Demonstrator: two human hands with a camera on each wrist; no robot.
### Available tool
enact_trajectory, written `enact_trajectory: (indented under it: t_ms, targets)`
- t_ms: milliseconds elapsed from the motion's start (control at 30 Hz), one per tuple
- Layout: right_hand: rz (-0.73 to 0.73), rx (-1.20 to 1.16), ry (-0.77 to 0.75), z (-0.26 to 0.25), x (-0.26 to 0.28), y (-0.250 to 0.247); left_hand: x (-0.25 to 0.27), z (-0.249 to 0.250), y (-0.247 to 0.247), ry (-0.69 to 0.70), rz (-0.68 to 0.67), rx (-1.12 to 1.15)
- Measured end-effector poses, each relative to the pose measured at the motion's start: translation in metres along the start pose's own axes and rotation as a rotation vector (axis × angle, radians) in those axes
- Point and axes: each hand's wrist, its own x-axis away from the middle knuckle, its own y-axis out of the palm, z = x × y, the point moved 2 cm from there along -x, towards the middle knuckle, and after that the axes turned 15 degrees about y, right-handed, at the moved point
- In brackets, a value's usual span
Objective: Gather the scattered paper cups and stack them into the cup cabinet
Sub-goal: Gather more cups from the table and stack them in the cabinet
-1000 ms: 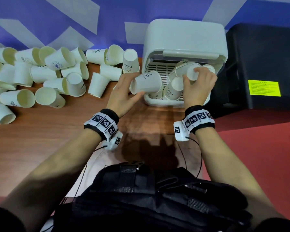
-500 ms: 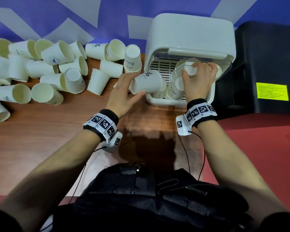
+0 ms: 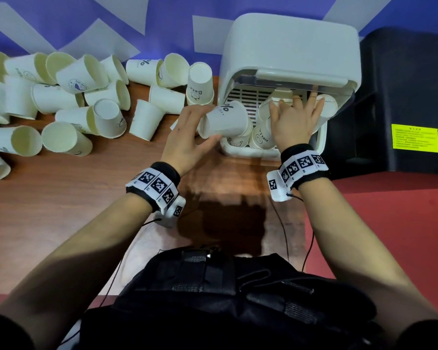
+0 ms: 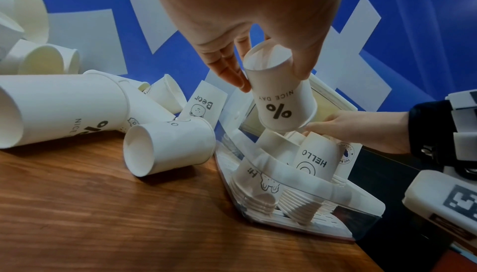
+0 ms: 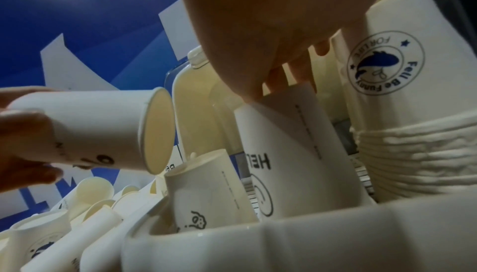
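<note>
My left hand [image 3: 208,123] grips a white paper cup [image 3: 228,120] printed "NICE DAY %", held on its side with its mouth toward the cabinet opening, over the front left stack. The white cup cabinet [image 3: 288,46] stands at the table's back with its flap raised. My right hand [image 3: 295,114] reaches inside with fingers straight and spread, pressing on the tops of the upside-down cup stacks. Its fingertips [image 5: 284,86] touch the "HELLO" stack [image 5: 291,164]. A taller "Fell Be Funny" stack [image 5: 402,84] stands beside it. The held cup [image 4: 278,103] hangs just above the stacks.
Several loose cups [image 3: 68,104] lie scattered over the wooden table [image 3: 61,198] to the left, one "Bear" cup [image 3: 199,84] standing upside down beside the cabinet. A black box [image 3: 402,97] stands right of the cabinet. A red surface [image 3: 390,223] adjoins the table at the right.
My right hand has let go of the cup it gripped atop a stack and now lies flat, fingers spread, deeper in the cabinet. The left hand still holds its cup at the opening.
</note>
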Motion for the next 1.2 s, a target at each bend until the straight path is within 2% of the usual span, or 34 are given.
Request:
enact_trajectory:
  t_ms: [100, 267, 467, 800, 1000, 1200]
  targets:
    - [-0.026, -0.044, -0.037, 0.004, 0.003, -0.004, -0.005, 0.006, 0.004, 0.052, -0.026, 0.001]
    - [0.074, -0.438, -0.152, 0.026, 0.024, -0.006, -0.015, 0.019, 0.013, 0.190, -0.007, -0.066]
    - [0.121, -0.679, -0.057, 0.060, 0.061, 0.003, -0.028, 0.026, 0.036, 0.310, -0.013, -0.173]
    - [0.075, -0.808, -0.008, 0.081, 0.085, 0.012, -0.048, 0.027, 0.069, 0.507, 0.006, -0.339]
    - [0.077, -0.820, 0.013, 0.080, 0.081, 0.018, -0.063, 0.025, 0.083, 0.540, -0.022, -0.403]
    - [0.085, -0.851, 0.022, 0.078, 0.078, 0.019, -0.071, 0.031, 0.099, 0.606, 0.065, -0.398]
